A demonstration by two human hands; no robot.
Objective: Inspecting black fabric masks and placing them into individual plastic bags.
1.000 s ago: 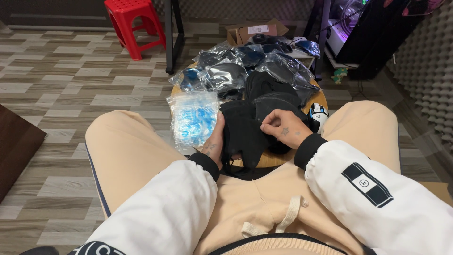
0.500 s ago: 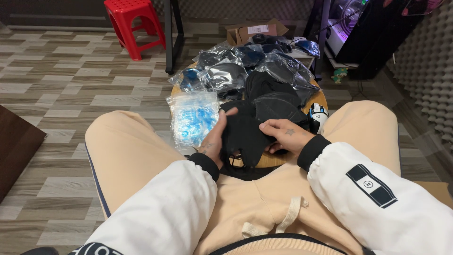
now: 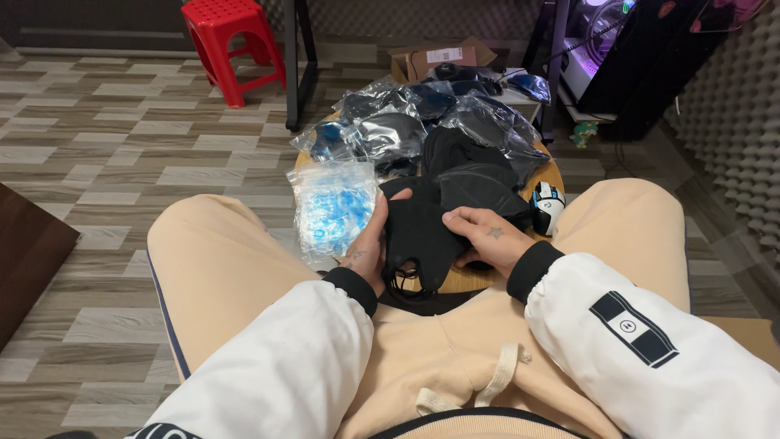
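A stack of black cloth face masks (image 3: 418,236) lies on a small round wooden table (image 3: 463,280) between my knees. My left hand (image 3: 370,244) grips its left edge with the thumb on top. On the right edge rests my right hand (image 3: 487,236), fingers pressing on the fabric. More black masks (image 3: 475,183) are piled just behind. A clear bag with blue contents (image 3: 333,207) sits right beside my left hand.
Several clear plastic bags of dark masks (image 3: 390,130) cover the far half of the table. A white and black computer mouse (image 3: 547,205) lies at its right edge. A red plastic stool (image 3: 227,45), a cardboard box (image 3: 443,58) and a black table leg (image 3: 292,61) stand beyond.
My right hand has slid down and left onto the mask stack. The left thumb has come over the top, and both hands now hold the stack together.
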